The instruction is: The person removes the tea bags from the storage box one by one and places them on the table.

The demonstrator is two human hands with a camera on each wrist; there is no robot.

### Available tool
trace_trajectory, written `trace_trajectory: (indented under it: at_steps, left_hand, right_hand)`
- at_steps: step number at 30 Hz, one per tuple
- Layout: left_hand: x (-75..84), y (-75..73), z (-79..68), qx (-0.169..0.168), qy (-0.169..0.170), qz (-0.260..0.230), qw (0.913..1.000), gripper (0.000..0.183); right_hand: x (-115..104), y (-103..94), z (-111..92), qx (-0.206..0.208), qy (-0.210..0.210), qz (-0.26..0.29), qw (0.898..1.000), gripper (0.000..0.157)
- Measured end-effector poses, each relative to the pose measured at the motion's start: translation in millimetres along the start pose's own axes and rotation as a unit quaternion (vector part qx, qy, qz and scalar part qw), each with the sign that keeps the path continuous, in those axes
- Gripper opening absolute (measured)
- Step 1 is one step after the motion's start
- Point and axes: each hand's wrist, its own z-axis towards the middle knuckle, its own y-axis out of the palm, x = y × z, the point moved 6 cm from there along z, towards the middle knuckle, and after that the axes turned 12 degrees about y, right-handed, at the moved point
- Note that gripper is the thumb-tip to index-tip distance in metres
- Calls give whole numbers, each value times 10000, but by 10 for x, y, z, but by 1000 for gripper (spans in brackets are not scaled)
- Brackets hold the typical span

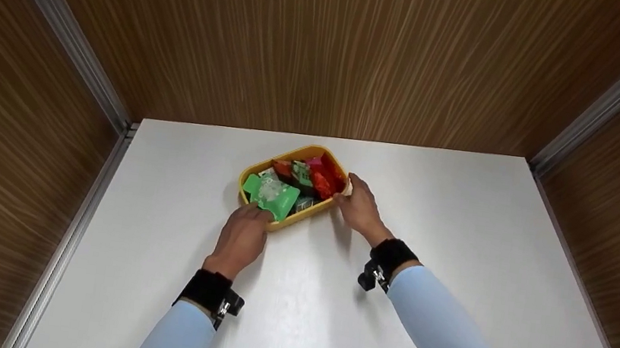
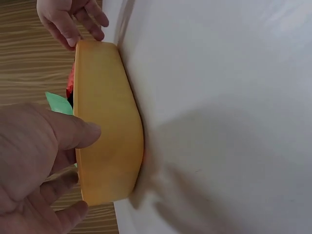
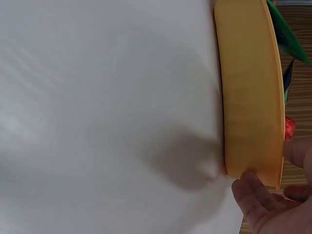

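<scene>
A yellow rounded plastic tray (image 1: 304,214) sits at an angle on the white tabletop, filled with small packets. My left hand (image 1: 243,236) holds its near left corner. In the left wrist view, that thumb lies over the tray's outer wall (image 2: 108,97) and the other fingers reach round the end. At the right end, my right hand (image 1: 364,208) grips the tray, thumb by the rim and fingers against the end wall (image 3: 251,97). Inside, a light green packet (image 1: 281,199) lies closest to the left hand, and a red packet (image 1: 322,183) is at the right.
A dark green packet (image 1: 303,174) lies mid-tray among other small packets. The white table (image 1: 446,228) is bounded by a wood-grain back panel (image 1: 326,50) and side panels (image 1: 6,158) with metal edge strips.
</scene>
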Motion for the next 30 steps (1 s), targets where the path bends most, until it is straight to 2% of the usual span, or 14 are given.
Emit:
trace_trajectory:
  at_steps: [3, 6, 12, 16, 23, 30]
  left_hand:
    - [41, -12, -54, 5, -137, -32, 9999, 14]
    - [110, -1, -94, -10, -237, -71, 9997, 14]
    - [354, 60, -93, 44, 76, -31, 10000, 16]
    - [473, 112, -63, -102, 136, -173, 9997, 16]
    - [479, 67, -114, -220, -175, -256, 9993, 11]
    - [437, 13, -165, -206, -542, -335, 9978, 9]
  right_hand:
    - [-26, 63, -6, 48, 210, 451, 9988, 71]
    - [-71, 149, -26, -58, 168, 762, 9969, 70]
    - [-204, 338, -111, -505, -146, 1010, 9935, 70]
    - [-242, 430, -211, -700, -150, 1063, 9918, 69]
    - [-294, 561, -370, -937, -227, 1205, 9880, 62]
    - [-389, 676, -455, -963, -550, 824, 9904, 59]
